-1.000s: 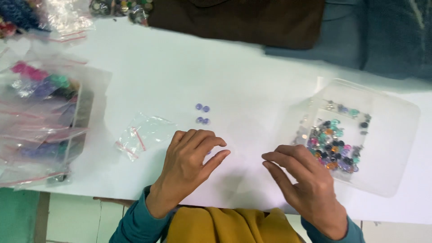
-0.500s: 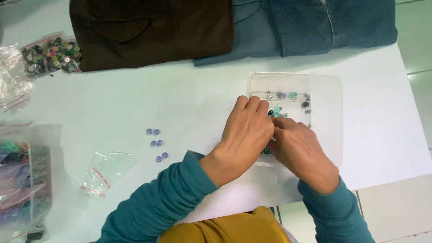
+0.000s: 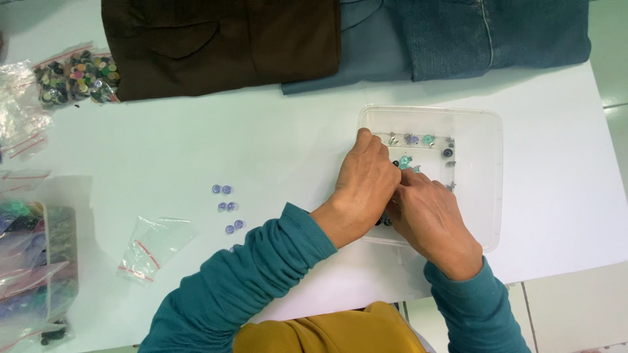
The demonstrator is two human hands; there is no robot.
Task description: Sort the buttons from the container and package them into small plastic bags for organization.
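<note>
White table [image 3: 275, 144]: clear square tray [image 3: 481, 131] of beads [image 3: 418, 140], sides running twelve-to-six. Left hand [image 3: 366, 183] and right hand [image 3: 428, 219] meet inside, fingers curled over beads; grasp cannot be told.

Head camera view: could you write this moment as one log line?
left hand: in clear tray, over buttons | right hand: in tray, touching left | purple buttons: loose on white table

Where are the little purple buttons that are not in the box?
In the head view the purple buttons lie loose on the white table, left of the left hand and the clear plastic box, just above a small empty plastic bag.
</note>
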